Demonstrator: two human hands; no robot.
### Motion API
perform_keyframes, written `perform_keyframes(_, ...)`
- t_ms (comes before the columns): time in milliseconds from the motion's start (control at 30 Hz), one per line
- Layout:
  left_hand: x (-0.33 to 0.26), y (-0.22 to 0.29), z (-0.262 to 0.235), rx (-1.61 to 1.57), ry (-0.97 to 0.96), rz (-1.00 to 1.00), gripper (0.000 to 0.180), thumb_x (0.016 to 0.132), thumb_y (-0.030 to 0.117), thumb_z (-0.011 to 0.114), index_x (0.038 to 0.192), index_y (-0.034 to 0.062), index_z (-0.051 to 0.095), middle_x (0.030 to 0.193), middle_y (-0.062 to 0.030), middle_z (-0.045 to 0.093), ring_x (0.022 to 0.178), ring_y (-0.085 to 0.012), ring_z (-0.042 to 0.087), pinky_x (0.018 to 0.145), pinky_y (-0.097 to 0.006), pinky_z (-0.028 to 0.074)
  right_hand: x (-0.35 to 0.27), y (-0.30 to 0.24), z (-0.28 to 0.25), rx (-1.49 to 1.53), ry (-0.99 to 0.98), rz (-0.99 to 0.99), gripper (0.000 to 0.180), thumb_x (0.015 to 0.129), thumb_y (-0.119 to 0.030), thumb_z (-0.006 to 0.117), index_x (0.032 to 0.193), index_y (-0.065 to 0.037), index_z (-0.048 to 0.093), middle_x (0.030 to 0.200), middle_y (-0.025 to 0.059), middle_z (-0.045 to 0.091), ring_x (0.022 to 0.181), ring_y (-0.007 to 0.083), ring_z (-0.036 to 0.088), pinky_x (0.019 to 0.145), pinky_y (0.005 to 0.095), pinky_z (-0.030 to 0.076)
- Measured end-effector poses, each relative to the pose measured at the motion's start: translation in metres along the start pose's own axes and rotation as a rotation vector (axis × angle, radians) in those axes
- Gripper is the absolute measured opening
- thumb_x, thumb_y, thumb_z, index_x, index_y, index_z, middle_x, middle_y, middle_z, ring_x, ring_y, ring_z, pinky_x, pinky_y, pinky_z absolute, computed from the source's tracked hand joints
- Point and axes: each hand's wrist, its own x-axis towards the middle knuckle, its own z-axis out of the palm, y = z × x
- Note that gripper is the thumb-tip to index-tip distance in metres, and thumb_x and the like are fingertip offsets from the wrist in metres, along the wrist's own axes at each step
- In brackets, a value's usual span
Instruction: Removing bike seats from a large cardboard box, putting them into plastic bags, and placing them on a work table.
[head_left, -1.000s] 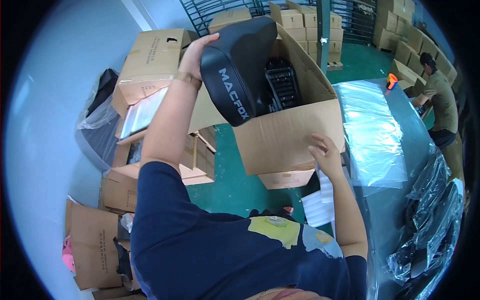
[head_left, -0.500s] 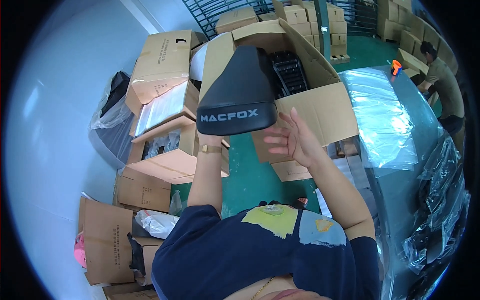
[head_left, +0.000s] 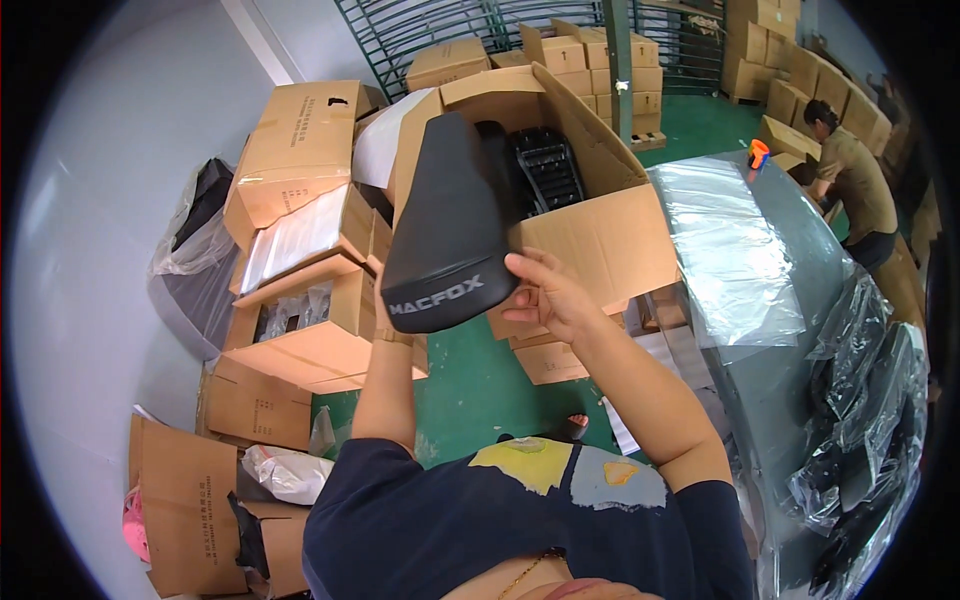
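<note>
The black seat [head_left: 445, 220], centre frame, is likely moderately heavy, padded over a stiff base; support its underside. Right hand [head_left: 553, 298], half-open, touches its edge; left hand [head_left: 380, 310] lies beneath, grip hidden.

On the long, smooth grey surface [head_left: 755, 400]: flat clear plastic sheets [head_left: 735, 260], crumpled transparent plastic film [head_left: 855, 400] and, near the far end, a small orange-and-blue object [head_left: 758, 153]. On the green floor [head_left: 465, 385]: a wooden pallet [head_left: 649, 141].
</note>
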Motion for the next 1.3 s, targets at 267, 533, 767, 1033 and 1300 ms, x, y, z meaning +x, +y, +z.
perform_keyframes(267,-0.004,-0.001,0.05,0.092,0.256,-0.3,0.06,0.095,0.05,0.036,0.132,0.0031,0.043,0.129,-0.0117,0.052,0.118,-0.0249,0.05,0.099,-0.037,0.042,-0.013,0.014,-0.045,0.033,-0.043,0.1,0.073,0.082,-0.026,0.07,0.137,0.0,0.031,0.096,0.0045,0.059,0.071,0.0102,0.058,0.067,0.0332,0.056)
perform_keyframes(533,-0.041,-0.02,0.088,0.699,-0.004,-0.134,0.104,0.066,0.06,0.074,0.137,-0.0021,0.03,0.132,-0.0066,0.045,0.12,-0.018,0.044,0.1,-0.033,0.037,-0.041,0.06,-0.082,0.032,0.03,0.133,0.073,0.086,-0.059,0.048,0.14,-0.013,0.034,0.131,0.0076,0.047,0.112,0.0243,0.049,0.095,0.0443,0.038)
perform_keyframes(767,-0.074,-0.045,0.178,0.655,-0.267,-0.308,0.087,0.062,0.037,0.086,0.126,-0.0021,0.043,0.122,-0.0101,0.054,0.112,-0.017,0.051,0.095,-0.032,0.04,-0.071,0.046,-0.09,0.363,0.131,-0.267,0.081,0.085,-0.072,0.031,0.14,-0.013,0.036,0.144,0.0093,0.036,0.132,0.0293,0.031,0.108,0.048,0.02)
perform_keyframes(1033,-0.07,-0.101,0.215,1.448,-1.169,0.201,0.035,0.069,0.032,0.073,0.082,0.0051,0.054,0.075,-0.0092,0.048,0.069,-0.0277,0.054,0.057,-0.037,0.044,-0.303,0.026,-0.185,0.491,0.529,-1.276,0.058,0.092,-0.052,0.038,0.126,-0.006,0.051,0.122,0.0113,0.057,0.112,0.0281,0.053,0.099,0.0452,0.042)
perform_keyframes(1300,-0.048,-0.173,0.268,1.209,-1.509,0.427,0.018,0.068,0.018,0.066,0.079,0.0098,0.055,0.079,-0.0036,0.048,0.076,-0.0211,0.052,0.061,-0.033,0.044,-0.487,0.104,-0.039,0.115,0.931,-1.038,0.067,0.091,-0.056,0.033,0.132,-0.005,0.046,0.133,0.0182,0.047,0.122,0.0344,0.045,0.105,0.0523,0.031)
